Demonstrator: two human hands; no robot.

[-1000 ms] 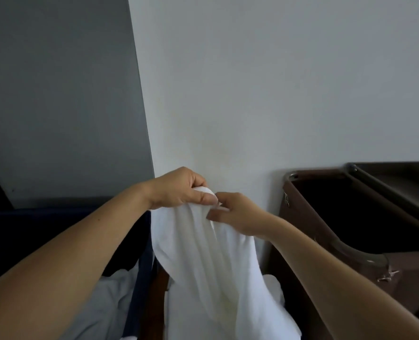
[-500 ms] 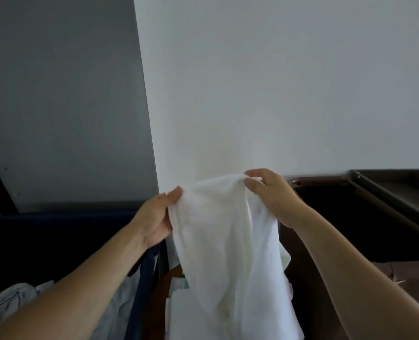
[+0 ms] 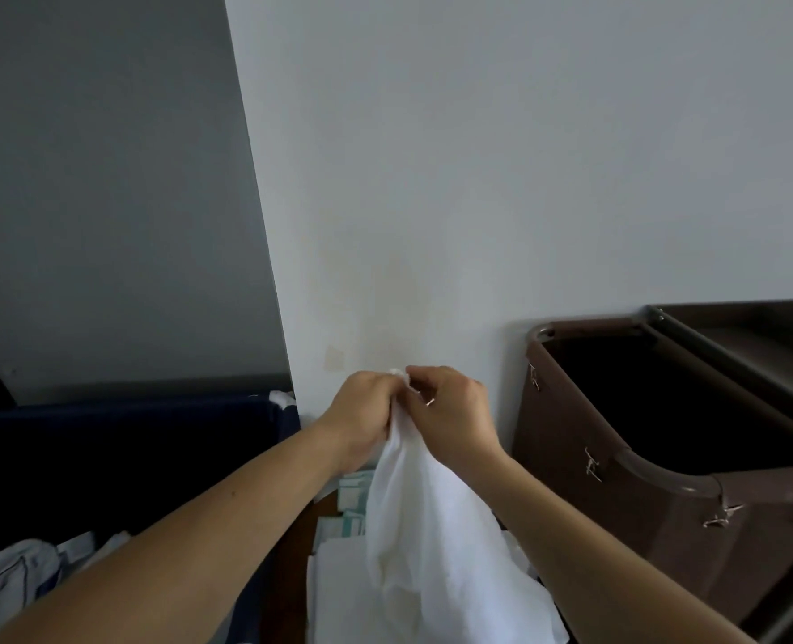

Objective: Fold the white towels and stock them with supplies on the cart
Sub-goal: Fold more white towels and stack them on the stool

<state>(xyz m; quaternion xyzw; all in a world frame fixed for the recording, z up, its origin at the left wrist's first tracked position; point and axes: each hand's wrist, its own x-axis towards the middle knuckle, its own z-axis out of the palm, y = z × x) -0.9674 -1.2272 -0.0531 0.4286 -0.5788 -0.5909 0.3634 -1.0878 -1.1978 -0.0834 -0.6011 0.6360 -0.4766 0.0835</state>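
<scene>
Head view, left to right.

Far left: dark blue bin, open at the top. Pale crumpled linen lies low in its near corner. Behind it a grey wall panel meets the white wall along a straight edge.

Centre: my left grip is up in front of the white wall, fingers curled and clamped on the top edge of the white towel. My right grip sits right against it, thumb and forefinger pinched on the same bunched bit of edge. A small tuft of cloth shows above where the two meet. The towel hangs from both grips in loose folds, gathered narrow at the top and wider lower down, and runs out of the bottom of the view. Cannot tell whether its lower end rests on anything.

Just left of the hanging towel, lower down: teal-and-white packets, partly hidden by the cloth. Nearer me, flat white fabric.

Right: brown bag, mouth open and dark inside, hung on a rounded frame. Small metal clips sit along its side. Far right: a grey rail of the cart runs along the bag's far rim.
</scene>
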